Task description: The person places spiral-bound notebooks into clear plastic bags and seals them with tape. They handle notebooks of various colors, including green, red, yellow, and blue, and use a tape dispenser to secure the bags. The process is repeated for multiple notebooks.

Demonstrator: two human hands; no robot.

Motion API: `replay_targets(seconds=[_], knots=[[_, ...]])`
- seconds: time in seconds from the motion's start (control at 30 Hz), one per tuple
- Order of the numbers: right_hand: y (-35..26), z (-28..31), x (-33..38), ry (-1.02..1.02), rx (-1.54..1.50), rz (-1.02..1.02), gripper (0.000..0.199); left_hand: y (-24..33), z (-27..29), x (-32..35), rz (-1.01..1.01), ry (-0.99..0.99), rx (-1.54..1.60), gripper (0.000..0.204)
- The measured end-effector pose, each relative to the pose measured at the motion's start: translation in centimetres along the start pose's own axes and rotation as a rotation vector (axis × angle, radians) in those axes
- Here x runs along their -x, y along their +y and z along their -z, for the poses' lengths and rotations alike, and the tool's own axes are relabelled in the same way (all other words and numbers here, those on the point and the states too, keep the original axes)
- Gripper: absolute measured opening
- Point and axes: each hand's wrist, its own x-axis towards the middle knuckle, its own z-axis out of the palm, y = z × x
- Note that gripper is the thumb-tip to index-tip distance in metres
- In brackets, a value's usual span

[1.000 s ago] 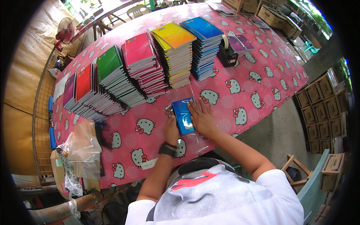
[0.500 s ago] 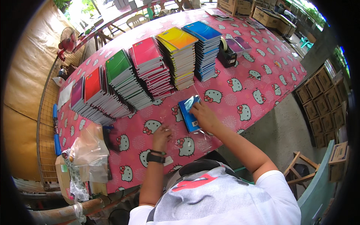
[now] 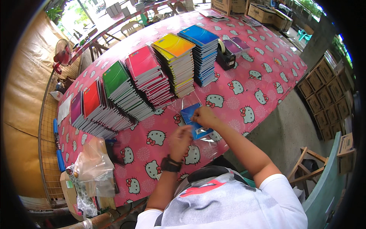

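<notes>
A small blue spiral notebook [image 3: 187,112] lies on the pink table in front of me. Glossy clear plastic film [image 3: 209,148] spreads out beneath it and past its edges. My right hand [image 3: 206,116] rests over the upper part of the cover, fingers bent and pressed together; whatever they pinch is hidden. Beside the notebook's left edge is my left hand [image 3: 180,140], its fingers smeared by motion, with a dark watch on the wrist. Beyond the hands, notebooks stand in stacks sorted by colour, among them pink [image 3: 144,62], yellow [image 3: 174,45] and blue [image 3: 199,36].
A black tape dispenser [image 3: 225,57] stands right of the blue stack, close to purple notebooks [image 3: 238,44]. Green [image 3: 115,79] and red [image 3: 92,100] stacks are at the left. Crumpled plastic bags [image 3: 93,168] sit at the near-left corner. Cartons [image 3: 324,95] are piled at right.
My left hand has moved right and up to the notebook. The right hand has shifted slightly on the cover, and the whitish crumpled plastic by its fingers no longer shows. The view has shifted slightly.
</notes>
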Motion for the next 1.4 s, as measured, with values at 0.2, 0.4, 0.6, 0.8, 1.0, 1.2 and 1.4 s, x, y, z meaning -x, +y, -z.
replay_targets(seconds=[0.2,0.4,0.6,0.8,1.0,1.2,1.4], knots=[[-1.5,0.5,-0.2,-0.078,0.048,0.032,0.024,-2.5,2.9,-9.1,-0.108,0.173,0.013,0.022],[-2.2,0.5,-0.3,-0.13,0.004,0.009,0.024,-2.6,3.4,-13.8,-0.131,0.236,-0.105,0.028],[-1.3,1.0,-0.5,-0.169,-0.03,-0.103,0.024,-1.9,-2.1,2.0,-0.687,-0.21,-0.919,0.033],[-1.6,2.1,-0.9,-0.271,-0.063,-0.086,0.022,1.0,1.8,0.1,-0.036,-0.154,-0.3,0.033],[0.7,2.6,-0.9,-0.4,0.106,0.291,0.028,-3.3,1.9,-2.7,-0.526,-0.049,-0.81,0.047],[1.2,4.7,1.0,-0.285,0.565,0.419,0.09,-3.2,1.6,-3.5,-0.452,-0.067,-0.914,0.069],[2.3,3.7,0.9,-0.295,0.475,0.341,0.1,-4.8,0.8,-4.3,-0.446,-0.198,-0.794,0.067]])
